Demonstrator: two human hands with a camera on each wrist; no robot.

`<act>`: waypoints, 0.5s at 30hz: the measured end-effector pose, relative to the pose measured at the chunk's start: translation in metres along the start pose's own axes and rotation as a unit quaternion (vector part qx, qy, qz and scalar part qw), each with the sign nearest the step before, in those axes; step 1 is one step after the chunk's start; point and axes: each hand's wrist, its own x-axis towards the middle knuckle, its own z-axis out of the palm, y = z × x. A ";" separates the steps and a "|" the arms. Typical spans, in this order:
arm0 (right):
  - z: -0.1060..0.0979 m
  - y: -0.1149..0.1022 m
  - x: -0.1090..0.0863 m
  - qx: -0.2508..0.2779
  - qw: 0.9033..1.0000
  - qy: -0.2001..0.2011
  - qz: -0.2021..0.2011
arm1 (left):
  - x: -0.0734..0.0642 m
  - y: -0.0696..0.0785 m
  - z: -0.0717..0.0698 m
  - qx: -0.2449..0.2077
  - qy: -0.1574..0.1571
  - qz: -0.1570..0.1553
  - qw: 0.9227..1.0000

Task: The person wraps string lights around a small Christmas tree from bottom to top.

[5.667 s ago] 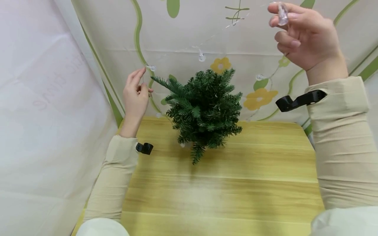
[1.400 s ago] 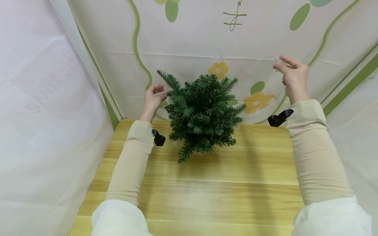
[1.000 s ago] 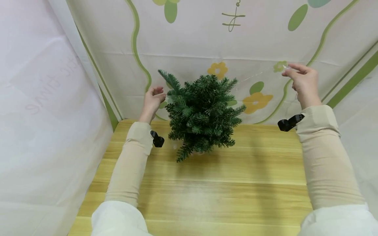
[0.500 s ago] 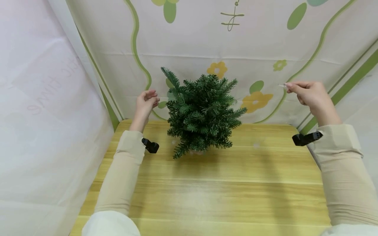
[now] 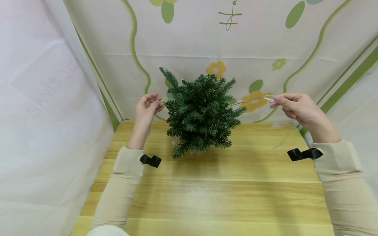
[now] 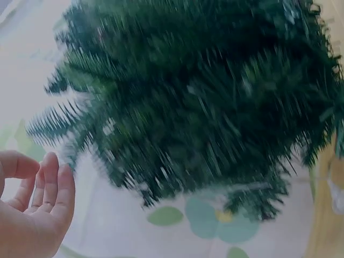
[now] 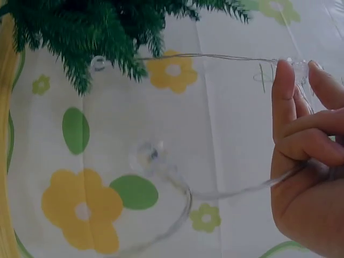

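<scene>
A small green artificial Christmas tree (image 5: 203,114) stands toward the back of the table. To its right, my right hand (image 5: 302,109) pinches a clear bulb (image 7: 299,70) of a string of lights between thumb and index finger. From there a thin wire (image 7: 215,56) runs taut to the tree, where another bulb (image 7: 99,63) sits at the branches. More wire passes through the curled lower fingers and hangs with a loose bulb (image 7: 148,156). My left hand (image 5: 144,114) hovers at the tree's left side, fingers loosely bent, nothing visible in them.
The wooden table (image 5: 200,203) ends at a printed fabric backdrop (image 5: 183,39) behind the tree. White fabric (image 5: 50,114) hangs along the left side. A bulb (image 5: 277,126) shows near the table's back right edge, another bulb (image 5: 173,143) low at the tree's left.
My right hand has come down from high at the upper right, lately edging left with the bulb. The wire no longer spans above the tree. My left hand has lowered beside the branches.
</scene>
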 end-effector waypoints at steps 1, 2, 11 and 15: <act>0.002 0.000 -0.001 0.026 0.999 -0.020 -0.009 | -0.003 0.002 0.002 -0.005 0.001 0.007 1.000; 0.004 0.000 -0.002 0.047 0.998 -0.042 -0.018 | -0.007 0.004 0.004 -0.009 0.001 0.014 1.000; 0.014 -0.001 -0.009 0.030 0.985 -0.158 -0.069 | -0.037 0.018 0.025 -0.010 -0.034 0.092 0.995; 0.020 -0.003 -0.012 0.004 0.980 -0.173 -0.096 | -0.045 0.020 0.033 0.004 -0.055 0.108 0.993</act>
